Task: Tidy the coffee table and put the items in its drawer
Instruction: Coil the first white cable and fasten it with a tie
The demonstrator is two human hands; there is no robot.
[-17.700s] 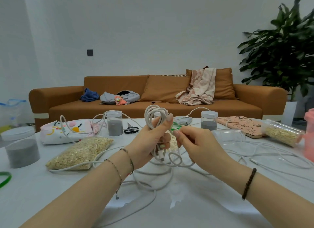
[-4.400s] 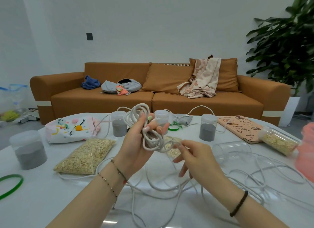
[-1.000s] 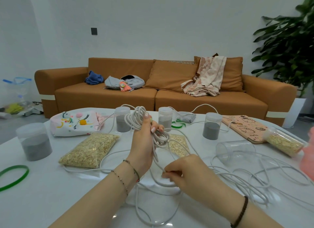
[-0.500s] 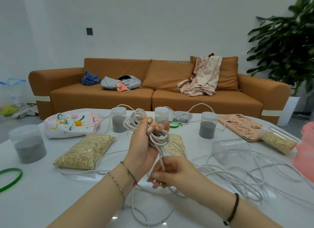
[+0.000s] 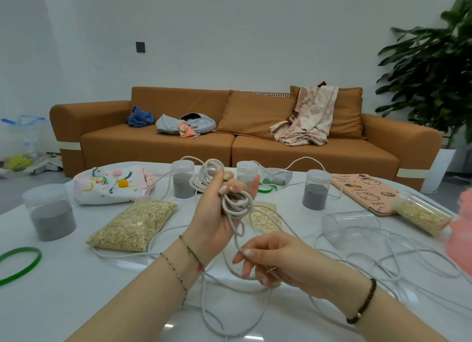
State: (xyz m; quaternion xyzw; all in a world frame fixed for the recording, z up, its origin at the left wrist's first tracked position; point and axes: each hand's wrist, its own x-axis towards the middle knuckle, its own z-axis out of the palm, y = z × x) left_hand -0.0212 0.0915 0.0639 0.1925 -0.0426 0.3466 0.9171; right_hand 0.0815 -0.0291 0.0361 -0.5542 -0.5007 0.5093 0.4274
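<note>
From my remote seat I see the left hand (image 5: 217, 214) raised above the white bench (image 5: 76, 298), its fingers curled round a bundle of loops of the white cable (image 5: 236, 201), which it holds upright over the middle of the bench. One strand drops from that bundle to the right hand (image 5: 278, 257), which pinches it between thumb and forefinger lower down and nearer me, the other fingers loosely curled. The rest of the cable lies in loose, tangled runs over the bench, mostly below and to the right of the hands. Just left of the left wrist lies a bag of oats (image 5: 135, 221); a second bag of oats (image 5: 267, 215) shows partly behind the bundle. A large grey-powder jar (image 5: 51, 211) stands at the left, with a green ring (image 5: 19, 263) flat on the bench in front of it. A smaller grey jar (image 5: 315, 189) stands to the right, and near it a clear jar (image 5: 350, 223) lies on its side. Further right an oat-filled jar (image 5: 421, 212) lies beside a pink notebook (image 5: 367, 191). A white pouch (image 5: 112, 184) sits at the back left. Behind the bench is a brown sofa (image 5: 163, 142).
</note>
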